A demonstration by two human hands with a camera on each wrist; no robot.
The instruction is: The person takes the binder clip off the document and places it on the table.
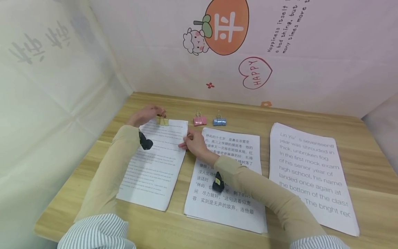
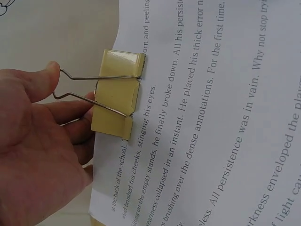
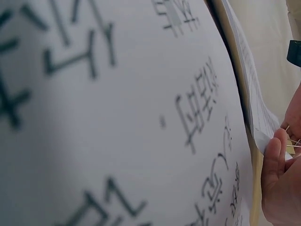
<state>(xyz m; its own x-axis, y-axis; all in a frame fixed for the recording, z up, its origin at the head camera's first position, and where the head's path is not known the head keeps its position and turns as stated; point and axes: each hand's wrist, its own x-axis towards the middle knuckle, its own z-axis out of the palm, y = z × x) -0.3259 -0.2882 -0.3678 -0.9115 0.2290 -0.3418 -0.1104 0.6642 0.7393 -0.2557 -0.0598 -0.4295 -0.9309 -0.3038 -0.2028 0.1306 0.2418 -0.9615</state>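
Note:
My left hand (image 1: 146, 114) holds a yellow binder clip (image 2: 116, 92) by its wire handles, thumb on one of them and fingers behind. The clip sits over the top edge of the left stack of printed paper (image 1: 152, 166), which carries small English text. My right hand (image 1: 198, 144) pinches the right edge of that same stack near its upper corner. In the right wrist view the right hand (image 3: 278, 181) shows at the paper's edge, close to the clip. How far the clip's mouth reaches over the back sheets is hidden.
A pink binder clip (image 1: 200, 120) and a blue binder clip (image 1: 219, 121) stand behind the papers. Under my right forearm lies a stack with large Chinese text (image 1: 224, 211). Farther right is a stack with large English text (image 1: 308, 173). A printed cloth (image 1: 174, 69) hangs behind the wooden table (image 1: 149, 224).

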